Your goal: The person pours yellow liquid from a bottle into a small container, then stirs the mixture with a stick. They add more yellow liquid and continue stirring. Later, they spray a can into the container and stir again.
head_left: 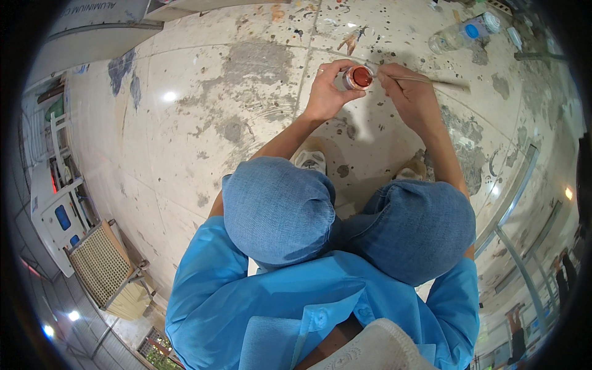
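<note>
My left hand (327, 92) is wrapped round a small open jar (358, 78) that has dark red, paint-like stuff inside. The jar's mouth is turned up toward me. Just to its right, my right hand (407, 92) pinches a thin paintbrush (425, 80). One end of the brush reaches out to the right and looks wider and blurred. Its other end lies among my fingers, close to the jar's rim, and I cannot tell whether it touches the jar. Both hands are out beyond my knees, above the floor.
Pale floor tiles (179, 135) with dark stains and paint spots lie below. Clear plastic bottles (453, 38) lie at the far right. A woven chair (102, 262) stands at left, a metal frame (515, 253) at right. My shoes (311, 161) are under the jar.
</note>
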Demonstrator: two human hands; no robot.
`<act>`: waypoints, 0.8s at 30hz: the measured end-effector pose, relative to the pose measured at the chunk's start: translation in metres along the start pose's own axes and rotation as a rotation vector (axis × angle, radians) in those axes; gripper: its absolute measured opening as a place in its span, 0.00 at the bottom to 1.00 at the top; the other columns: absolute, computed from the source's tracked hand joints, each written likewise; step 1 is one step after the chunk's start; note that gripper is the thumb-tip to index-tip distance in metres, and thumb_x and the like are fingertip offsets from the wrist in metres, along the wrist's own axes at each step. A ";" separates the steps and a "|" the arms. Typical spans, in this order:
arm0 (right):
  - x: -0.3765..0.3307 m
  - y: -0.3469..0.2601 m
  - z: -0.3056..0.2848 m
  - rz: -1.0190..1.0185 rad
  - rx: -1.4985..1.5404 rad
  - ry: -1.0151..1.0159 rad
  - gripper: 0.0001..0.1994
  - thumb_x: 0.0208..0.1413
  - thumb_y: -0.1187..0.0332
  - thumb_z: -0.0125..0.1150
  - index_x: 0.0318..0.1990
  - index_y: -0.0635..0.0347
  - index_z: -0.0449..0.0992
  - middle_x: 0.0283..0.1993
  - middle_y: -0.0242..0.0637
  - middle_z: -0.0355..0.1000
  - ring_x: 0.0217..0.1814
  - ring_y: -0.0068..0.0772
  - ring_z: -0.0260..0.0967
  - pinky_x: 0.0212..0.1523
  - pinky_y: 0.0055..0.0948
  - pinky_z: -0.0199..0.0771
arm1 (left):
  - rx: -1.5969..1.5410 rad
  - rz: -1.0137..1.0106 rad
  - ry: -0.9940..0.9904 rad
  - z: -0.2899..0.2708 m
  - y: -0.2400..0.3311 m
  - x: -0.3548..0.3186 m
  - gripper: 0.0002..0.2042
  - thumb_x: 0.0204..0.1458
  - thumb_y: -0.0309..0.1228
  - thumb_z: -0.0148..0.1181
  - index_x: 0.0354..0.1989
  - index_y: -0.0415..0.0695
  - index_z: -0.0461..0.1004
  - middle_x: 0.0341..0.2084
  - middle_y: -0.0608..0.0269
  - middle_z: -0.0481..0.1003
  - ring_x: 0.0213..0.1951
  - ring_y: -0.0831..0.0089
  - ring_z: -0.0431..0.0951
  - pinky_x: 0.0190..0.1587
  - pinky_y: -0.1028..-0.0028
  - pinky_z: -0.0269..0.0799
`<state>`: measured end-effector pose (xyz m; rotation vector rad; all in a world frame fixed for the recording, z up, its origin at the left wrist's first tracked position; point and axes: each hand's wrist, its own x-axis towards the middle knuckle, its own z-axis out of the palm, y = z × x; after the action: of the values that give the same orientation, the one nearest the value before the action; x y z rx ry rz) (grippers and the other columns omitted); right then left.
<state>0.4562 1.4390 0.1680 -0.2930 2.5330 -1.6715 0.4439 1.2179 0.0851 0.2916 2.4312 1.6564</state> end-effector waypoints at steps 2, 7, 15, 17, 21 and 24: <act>-0.001 0.002 0.002 0.018 0.023 -0.009 0.16 0.72 0.64 0.59 0.38 0.71 0.81 0.43 0.40 0.83 0.35 0.37 0.79 0.38 0.35 0.76 | 0.024 -0.005 0.001 0.000 -0.002 0.000 0.32 0.43 0.28 0.84 0.59 0.47 0.77 0.52 0.58 0.79 0.59 0.62 0.75 0.67 0.63 0.68; -0.002 0.006 0.002 -0.120 -0.156 0.054 0.16 0.71 0.65 0.59 0.37 0.72 0.81 0.44 0.41 0.83 0.35 0.40 0.78 0.39 0.37 0.76 | -0.051 -0.027 -0.016 0.000 -0.005 0.000 0.33 0.43 0.28 0.84 0.60 0.48 0.76 0.53 0.59 0.79 0.60 0.63 0.74 0.67 0.63 0.67; -0.001 0.000 0.000 0.077 0.063 -0.018 0.14 0.71 0.65 0.61 0.38 0.70 0.82 0.40 0.42 0.83 0.33 0.41 0.79 0.39 0.37 0.78 | -0.061 -0.053 -0.033 0.001 0.000 -0.002 0.32 0.43 0.29 0.84 0.60 0.48 0.76 0.54 0.58 0.78 0.61 0.62 0.75 0.67 0.61 0.69; -0.002 0.000 -0.001 0.088 0.059 -0.028 0.14 0.71 0.65 0.61 0.41 0.70 0.82 0.41 0.42 0.82 0.32 0.38 0.79 0.37 0.36 0.77 | -0.049 -0.053 -0.029 0.001 0.000 -0.003 0.32 0.43 0.29 0.84 0.60 0.48 0.77 0.54 0.58 0.79 0.61 0.62 0.75 0.67 0.61 0.69; -0.001 0.006 -0.002 0.125 0.049 -0.050 0.13 0.71 0.65 0.61 0.47 0.69 0.81 0.44 0.41 0.82 0.33 0.30 0.78 0.35 0.31 0.76 | 0.002 -0.023 -0.007 0.001 -0.005 -0.001 0.32 0.43 0.29 0.84 0.60 0.48 0.77 0.53 0.58 0.79 0.60 0.61 0.75 0.67 0.61 0.68; -0.005 0.008 0.001 0.144 0.142 0.014 0.13 0.72 0.64 0.60 0.48 0.68 0.81 0.43 0.38 0.81 0.34 0.26 0.77 0.35 0.29 0.76 | 0.001 0.000 0.006 0.001 -0.007 0.000 0.32 0.43 0.29 0.84 0.59 0.48 0.77 0.52 0.58 0.80 0.60 0.61 0.76 0.67 0.61 0.68</act>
<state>0.4602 1.4422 0.1605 -0.0859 2.3659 -1.7913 0.4436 1.2163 0.0779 0.2870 2.4362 1.6592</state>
